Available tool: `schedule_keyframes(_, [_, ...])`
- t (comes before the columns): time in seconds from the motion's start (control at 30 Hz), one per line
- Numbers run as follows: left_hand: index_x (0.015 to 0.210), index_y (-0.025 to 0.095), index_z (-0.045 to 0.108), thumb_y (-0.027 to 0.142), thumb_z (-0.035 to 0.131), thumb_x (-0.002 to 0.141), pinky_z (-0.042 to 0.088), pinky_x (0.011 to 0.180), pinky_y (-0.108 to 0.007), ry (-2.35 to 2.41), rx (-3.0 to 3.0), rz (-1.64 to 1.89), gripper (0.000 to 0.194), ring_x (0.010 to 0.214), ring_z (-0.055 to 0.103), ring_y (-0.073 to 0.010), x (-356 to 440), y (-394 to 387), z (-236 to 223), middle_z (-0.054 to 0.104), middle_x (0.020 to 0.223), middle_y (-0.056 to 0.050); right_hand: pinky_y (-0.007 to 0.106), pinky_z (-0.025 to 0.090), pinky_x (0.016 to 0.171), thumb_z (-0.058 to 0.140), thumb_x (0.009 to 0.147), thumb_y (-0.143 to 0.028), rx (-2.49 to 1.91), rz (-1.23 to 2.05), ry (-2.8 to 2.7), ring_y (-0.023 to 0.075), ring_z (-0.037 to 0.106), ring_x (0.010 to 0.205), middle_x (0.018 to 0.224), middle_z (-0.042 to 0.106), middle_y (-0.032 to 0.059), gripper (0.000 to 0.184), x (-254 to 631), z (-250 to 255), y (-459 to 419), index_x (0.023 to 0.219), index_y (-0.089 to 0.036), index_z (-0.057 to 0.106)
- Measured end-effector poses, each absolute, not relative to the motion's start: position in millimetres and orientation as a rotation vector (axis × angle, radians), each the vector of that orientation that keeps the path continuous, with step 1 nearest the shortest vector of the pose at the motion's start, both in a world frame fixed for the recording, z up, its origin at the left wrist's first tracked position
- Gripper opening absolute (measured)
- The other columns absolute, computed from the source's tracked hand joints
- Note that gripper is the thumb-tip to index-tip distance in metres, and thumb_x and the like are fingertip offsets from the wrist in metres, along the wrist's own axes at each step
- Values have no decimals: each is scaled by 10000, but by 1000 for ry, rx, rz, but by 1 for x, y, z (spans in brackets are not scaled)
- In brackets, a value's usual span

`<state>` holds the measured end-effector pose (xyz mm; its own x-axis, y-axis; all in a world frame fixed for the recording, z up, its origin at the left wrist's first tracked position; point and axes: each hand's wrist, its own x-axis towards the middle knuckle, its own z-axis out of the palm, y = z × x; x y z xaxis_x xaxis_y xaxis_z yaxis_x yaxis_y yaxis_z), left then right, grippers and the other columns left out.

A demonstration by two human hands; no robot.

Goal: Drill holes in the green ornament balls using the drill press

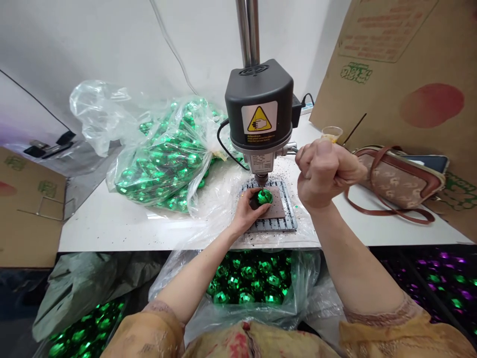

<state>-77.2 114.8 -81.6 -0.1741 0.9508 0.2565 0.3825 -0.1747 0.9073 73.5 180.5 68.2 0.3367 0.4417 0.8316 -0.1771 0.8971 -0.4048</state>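
Observation:
A shiny green faceted ball (265,196) sits under the bit of a black bench drill press (260,104). Around its left side curl the fingers of my left hand (249,211), thumb at the front, gripping it on a flat brown board (278,208). That board lies on the slotted metal base (291,219) of the drill. To the right of the motor head, my right hand (324,171) is closed in a fist at the end of the drill's feed lever (291,148). The fist hides most of the lever's grip.
Clear bags of green balls (167,164) lie on the white table (112,228) at left. Below its front edge is a plastic-lined container of green balls (257,278). A brown handbag (404,176), a small clear cup (331,133) and a large cardboard box (395,74) are at right. Dark shavings surround the base.

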Motion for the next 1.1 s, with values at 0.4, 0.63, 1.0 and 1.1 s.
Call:
schedule_keyframes(0.4, [1242, 223, 638, 365, 834, 821, 508, 1073, -486, 1551, 1568, 1376, 485, 1178, 648, -297, -76, 115, -83, 688, 1234, -116, 277, 159, 439, 591, 958, -227, 8, 335, -1131, 55, 200, 415, 476, 205, -58, 566, 71, 55, 191, 578, -171, 175])
schedule_keyframes(0.63, [1237, 224, 645, 374, 842, 814, 506, 1073, -478, 1549, 1557, 1378, 490, 1171, 651, -293, -76, 115, -84, 689, 1221, -112, 282, 191, 431, 611, 946, -264, -3, 319, -1171, 62, 221, 409, 474, 225, -53, 575, 74, 53, 189, 568, -173, 187])
schedule_keyframes(1.0, [1227, 200, 642, 403, 841, 807, 508, 1059, -462, 1548, 1544, 1378, 507, 1167, 658, -287, -75, 115, -80, 696, 1222, -122, 269, 219, 451, 593, 967, -200, -30, 330, -1159, 44, 250, 409, 485, 259, -54, 542, 73, 56, 181, 546, -160, 255])
schedule_keyframes(1.1, [1197, 190, 642, 420, 844, 798, 537, 995, -427, 1543, 1522, 1408, 503, 1107, 676, -267, -73, 116, -78, 713, 1174, -115, 279, 185, 465, 623, 994, -354, -213, 428, -1140, 51, 293, 415, 490, 259, -53, 582, 71, 86, 181, 522, -173, 335])
